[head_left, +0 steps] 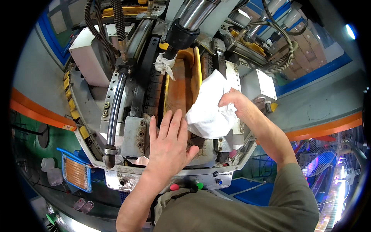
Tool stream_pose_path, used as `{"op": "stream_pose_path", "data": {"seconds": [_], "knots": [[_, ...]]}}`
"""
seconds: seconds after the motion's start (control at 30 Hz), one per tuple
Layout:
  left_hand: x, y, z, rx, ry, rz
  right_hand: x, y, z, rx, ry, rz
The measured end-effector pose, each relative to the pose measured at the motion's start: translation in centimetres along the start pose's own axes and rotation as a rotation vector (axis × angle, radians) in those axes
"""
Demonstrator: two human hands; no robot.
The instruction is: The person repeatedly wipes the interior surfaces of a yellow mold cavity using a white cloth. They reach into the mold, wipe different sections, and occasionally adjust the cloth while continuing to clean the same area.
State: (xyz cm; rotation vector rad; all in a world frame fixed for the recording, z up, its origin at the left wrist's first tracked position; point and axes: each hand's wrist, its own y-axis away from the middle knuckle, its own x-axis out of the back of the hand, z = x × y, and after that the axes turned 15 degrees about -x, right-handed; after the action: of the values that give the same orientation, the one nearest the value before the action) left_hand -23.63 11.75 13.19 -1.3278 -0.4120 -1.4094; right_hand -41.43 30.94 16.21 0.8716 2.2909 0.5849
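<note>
My right hand [236,102] grips a bunched white cloth [212,110], which hangs over the right side of a long brown trough-shaped piece [179,87] with yellow side edges. The cloth hides part of that piece's near right end. My left hand [168,141] lies with fingers stretched and spread at the near end of the brown piece. Its fingertips seem to rest on the surface; exact contact is hard to tell. Above the far end, another white rag [165,65] is wrapped by the black lower part of a metal cylinder [182,34].
A chrome rod [116,110] and a steel block [134,137] flank the trough on the left. Ribbed hoses [118,19] hang at the upper left. Red [174,186] and green [199,185] buttons sit along the front edge. Grey-white boxes stand on both sides.
</note>
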Motion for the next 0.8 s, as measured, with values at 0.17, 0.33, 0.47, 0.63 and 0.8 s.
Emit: {"op": "stream_pose_path", "data": {"seconds": [0.17, 0.33, 0.47, 0.63, 0.8], "knots": [[-0.2, 1.1, -0.5, 0.003, 0.008, 0.003, 0.8, -0.6, -0.3, 0.008, -0.021, -0.011], [-1.4, 3.0, -1.0, -0.012, 0.04, -0.096, 1.2, -0.7, -4.5, 0.076, 0.443, 0.319], [-1.5, 3.2, -1.4, -0.025, 0.036, -0.167, 0.9, -2.3, -8.2, 0.267, 1.261, 0.603], [-1.5, 2.5, -2.0, 0.008, 0.082, -0.25, -2.8, -8.2, -3.8, 0.301, 1.963, 0.294], [-2.0, 1.7, -2.4, 0.027, 0.124, -0.278, -2.4, -11.4, 3.3, 0.238, 2.043, 0.085]]}}
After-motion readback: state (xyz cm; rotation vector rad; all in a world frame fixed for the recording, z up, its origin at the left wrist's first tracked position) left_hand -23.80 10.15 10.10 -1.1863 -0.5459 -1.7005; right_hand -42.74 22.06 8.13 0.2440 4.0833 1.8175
